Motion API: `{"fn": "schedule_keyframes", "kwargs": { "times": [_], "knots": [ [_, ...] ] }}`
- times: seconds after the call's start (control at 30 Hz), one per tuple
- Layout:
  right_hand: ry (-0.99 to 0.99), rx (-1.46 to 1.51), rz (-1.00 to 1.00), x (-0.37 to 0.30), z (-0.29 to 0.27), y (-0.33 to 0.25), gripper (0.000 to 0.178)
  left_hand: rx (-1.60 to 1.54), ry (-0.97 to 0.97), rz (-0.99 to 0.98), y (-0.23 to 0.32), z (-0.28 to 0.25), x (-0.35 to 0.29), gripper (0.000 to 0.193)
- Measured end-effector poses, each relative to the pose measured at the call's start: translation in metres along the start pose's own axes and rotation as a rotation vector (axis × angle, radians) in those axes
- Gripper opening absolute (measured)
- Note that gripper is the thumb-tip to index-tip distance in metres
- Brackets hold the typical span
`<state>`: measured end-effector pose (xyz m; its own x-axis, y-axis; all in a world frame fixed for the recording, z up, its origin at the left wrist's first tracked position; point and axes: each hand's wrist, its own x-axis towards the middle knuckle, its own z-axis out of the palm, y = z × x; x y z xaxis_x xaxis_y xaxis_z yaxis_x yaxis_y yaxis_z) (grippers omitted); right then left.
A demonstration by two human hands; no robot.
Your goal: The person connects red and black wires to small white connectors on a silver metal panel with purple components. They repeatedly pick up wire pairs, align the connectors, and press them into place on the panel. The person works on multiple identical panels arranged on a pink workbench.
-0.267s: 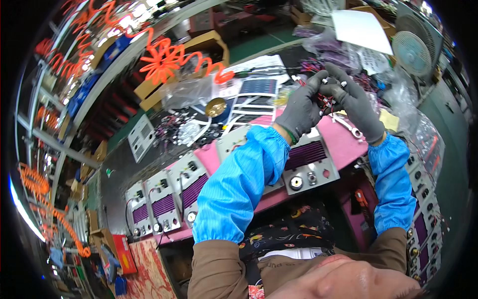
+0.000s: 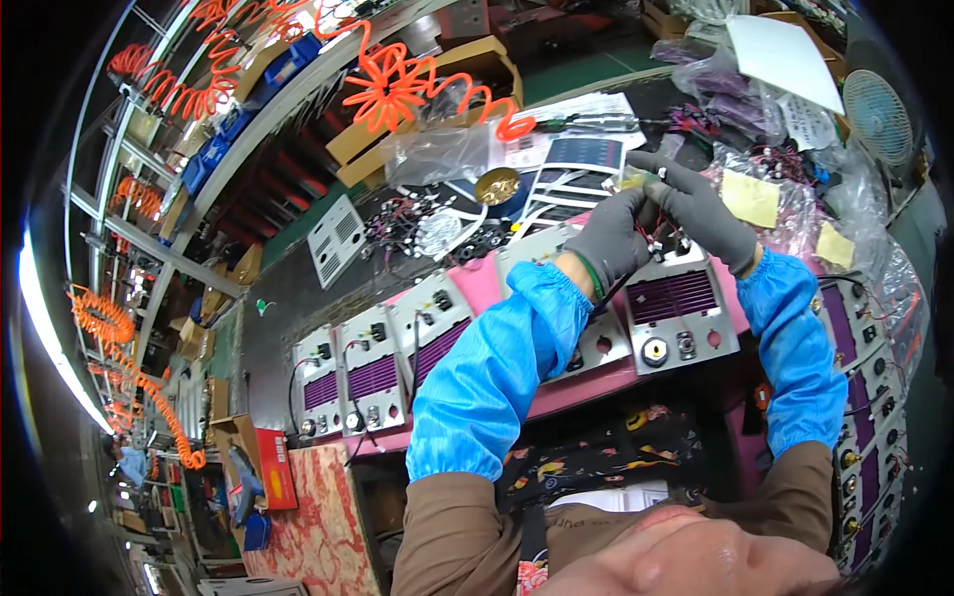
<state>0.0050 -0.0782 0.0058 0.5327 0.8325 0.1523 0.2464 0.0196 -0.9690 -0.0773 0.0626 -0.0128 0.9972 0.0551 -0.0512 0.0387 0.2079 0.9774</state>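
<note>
My left hand [image 2: 613, 238], in a grey glove, is closed around a small bunch of thin red and black wires [image 2: 653, 245] with white connectors. My right hand [image 2: 708, 213], gloved alike, meets it fingertip to fingertip, its fingers bent over the same wires. Part of the bunch is hidden between the palms. Just below the hands, a grey metal panel [image 2: 651, 323] with purple fins and round fittings lies on the pink bench cover. Another panel [image 2: 603, 350] sits partly under my left forearm.
Several similar panels [image 2: 374, 343] line the bench's front edge to the left. Beyond them are a pile of cables [image 2: 402, 221], a round tin [image 2: 500, 189] of brass-coloured parts and a perforated plate [image 2: 336, 241]. Orange coiled hoses [image 2: 388, 87] hang above. Plastic bags [image 2: 889, 248] lie right.
The view has turned, sliding the bench rightward in the picture. Relative to the bench, both hands have come left and nearer to me, still together on the wires.
</note>
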Motion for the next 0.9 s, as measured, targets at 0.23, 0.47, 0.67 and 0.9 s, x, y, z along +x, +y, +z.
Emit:
{"fn": "schedule_keyframes", "kwargs": {
  "times": [0.23,0.47,0.67,0.9],
  "knots": [
    [0.265,0.222,-0.223,0.019,0.005,0.017,0.038,-0.632,0.340,0.221,-0.029,-0.069,0.021,0.021],
    [0.294,0.233,-0.218,0.011,-0.018,0.023,0.036,-0.342,0.143,-0.120,-0.006,-0.045,-0.014,0.031],
    [0.264,0.232,-0.173,0.009,-0.014,0.022,0.036,-0.082,0.108,-0.184,-0.004,-0.012,-0.015,0.036],
    [0.241,0.040,-0.137,0.006,-0.010,0.022,0.028,-0.175,0.232,-0.040,-0.015,-0.014,-0.007,0.026]
  ]
}}
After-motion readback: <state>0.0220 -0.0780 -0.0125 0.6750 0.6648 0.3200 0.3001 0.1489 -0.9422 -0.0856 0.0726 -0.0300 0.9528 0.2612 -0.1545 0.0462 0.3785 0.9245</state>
